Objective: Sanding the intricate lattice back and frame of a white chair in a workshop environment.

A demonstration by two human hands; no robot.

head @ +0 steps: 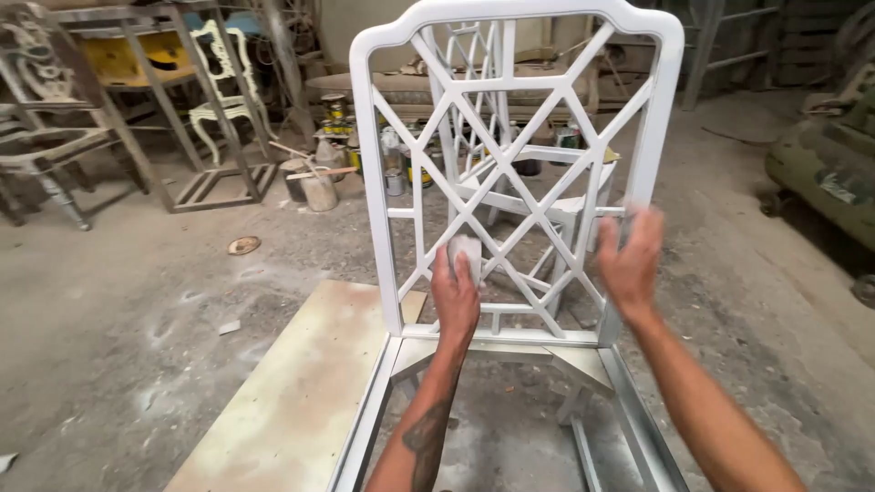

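While the left hand [455, 293] clamps a sanding pad [465, 250] against the white chair back [510, 173], sanding seems underway, and the blurred right hand [629, 260], fingers apart, rests by its side rail.

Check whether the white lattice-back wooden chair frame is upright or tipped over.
Upright: the white lattice-back chair frame stands vertical, the right hand on its side post.

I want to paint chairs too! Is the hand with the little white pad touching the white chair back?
Touching. The head view shows the left hand pressing the small white pad flat against the lattice of the white chair back, with no gap between pad and slats.
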